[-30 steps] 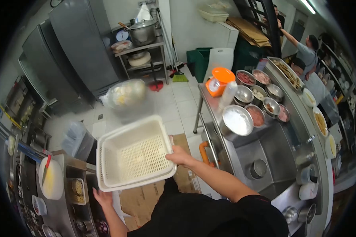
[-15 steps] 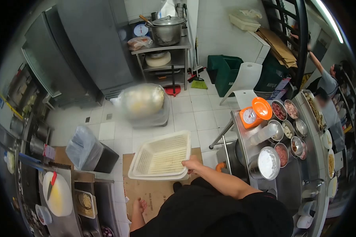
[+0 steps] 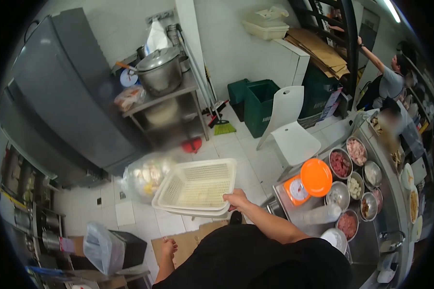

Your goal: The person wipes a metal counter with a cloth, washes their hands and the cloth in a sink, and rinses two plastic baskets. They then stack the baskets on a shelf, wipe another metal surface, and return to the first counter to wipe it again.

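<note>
My right hand (image 3: 235, 199) is closed on the right front edge of a cream plastic basket (image 3: 197, 182) with perforated sides, nested in a matching solid tub. It holds the pair level in front of me, and I see nothing inside the basket. My left hand (image 3: 169, 247) hangs low over a piece of cardboard (image 3: 190, 242) on the floor, holding nothing, fingers loosely bent and apart. Just beyond the basket's left side, a clear plastic bag (image 3: 147, 176) with whitish and yellow contents rests near floor level; its edges are blurred.
A lined bin (image 3: 130, 250) stands on the left. To the right, a steel counter carries an orange scale (image 3: 296, 190) and several metal bowls of meat (image 3: 340, 163). Ahead are a white chair (image 3: 294, 139), green bins (image 3: 260, 106) and a pot (image 3: 159, 72) on a rack. Another person (image 3: 388, 79) stands far right.
My view has turned and moved forward, so the bag now lies right beside the basket. The basket stays in my right hand. The chair and green bins appear nearer.
</note>
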Tool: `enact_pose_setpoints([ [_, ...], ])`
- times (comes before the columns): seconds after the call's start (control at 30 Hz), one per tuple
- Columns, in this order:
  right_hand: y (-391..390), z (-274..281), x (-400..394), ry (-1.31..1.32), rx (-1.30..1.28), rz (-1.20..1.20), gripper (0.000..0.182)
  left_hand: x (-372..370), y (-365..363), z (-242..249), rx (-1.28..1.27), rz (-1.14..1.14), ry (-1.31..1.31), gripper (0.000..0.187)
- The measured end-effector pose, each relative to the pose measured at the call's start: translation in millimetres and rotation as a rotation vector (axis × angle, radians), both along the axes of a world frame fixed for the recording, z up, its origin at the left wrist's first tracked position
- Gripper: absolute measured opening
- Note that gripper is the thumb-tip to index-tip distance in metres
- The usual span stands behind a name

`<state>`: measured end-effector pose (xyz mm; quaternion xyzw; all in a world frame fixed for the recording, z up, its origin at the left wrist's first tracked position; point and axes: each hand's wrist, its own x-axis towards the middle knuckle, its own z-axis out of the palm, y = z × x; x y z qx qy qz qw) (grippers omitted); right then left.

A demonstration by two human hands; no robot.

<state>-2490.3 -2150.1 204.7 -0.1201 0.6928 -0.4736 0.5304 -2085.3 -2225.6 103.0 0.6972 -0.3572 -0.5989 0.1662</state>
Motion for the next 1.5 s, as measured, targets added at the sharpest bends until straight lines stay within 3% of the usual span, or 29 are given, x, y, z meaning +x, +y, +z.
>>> enact_pose_setpoints([
  [0.17, -69, 27, -88, 0.111, 0.005, -0.011, 0.035, -72, -53, -7, 0.063, -0.175, -0.061, 0.02],
  [0.37, -132, 21, -175, 0.157, -0.02, -0.075, 0.035, -151, -113, -32, 0.156, -0.353, -0.128, 0.017],
  [0.5, -180, 37, -242, 0.11, -0.03, -0.141, 0.035, -199, -197, -69, -0.025, -0.821, -0.046, 0.016],
  [0.53, -193, 49, -257, 0.071, -0.057, -0.192, 0.035, -218, -220, -73, -0.022, -0.835, -0.042, 0.016],
  [0.6, -219, 62, -285, 0.033, -0.074, -0.259, 0.035, -263, -272, -65, -0.271, -0.904, -0.018, 0.016],
  [0.67, -242, 73, -317, 0.056, -0.11, -0.374, 0.03, -326, -336, -61, 0.137, -0.573, 0.06, 0.015],
  [0.77, -267, 114, -366, 0.162, -0.157, -0.444, 0.03, -426, -422, -42, -0.101, -0.578, 0.097, 0.014],
  [0.87, -279, 139, -410, 0.24, -0.228, -0.565, 0.03, -524, -488, -4, -0.308, -0.548, 0.215, 0.013],
  [0.93, -282, 170, -436, 0.292, -0.228, -0.636, 0.028, -591, -517, 29, -0.517, -0.482, 0.148, 0.013],
  [1.07, -262, 176, -517, 0.458, -0.272, -0.758, 0.031, -731, -579, 55, -0.955, -0.467, 0.343, 0.008],
  [1.13, -252, 202, -542, 0.455, -0.358, -0.83, 0.031, -794, -562, 148, -0.929, -0.506, 0.415, 0.01],
  [1.17, -246, 209, -557, 0.46, -0.365, -0.833, 0.031, -828, -563, 168, -1.002, -0.521, 0.47, 0.012],
  [1.3, -223, 228, -624, 0.558, -0.378, -0.952, 0.031, -943, -560, 241, -1.072, -0.577, 0.644, 0.014],
  [1.37, -220, 232, -646, 0.592, -0.365, -0.952, 0.03, -987, -560, 268, -1.422, -0.583, 0.614, 0.018],
  [1.5, -214, 233, -679, 0.659, -0.268, -0.985, 0.029, -1069, -566, 314, -1.473, -0.499, 0.714, 0.018],
])
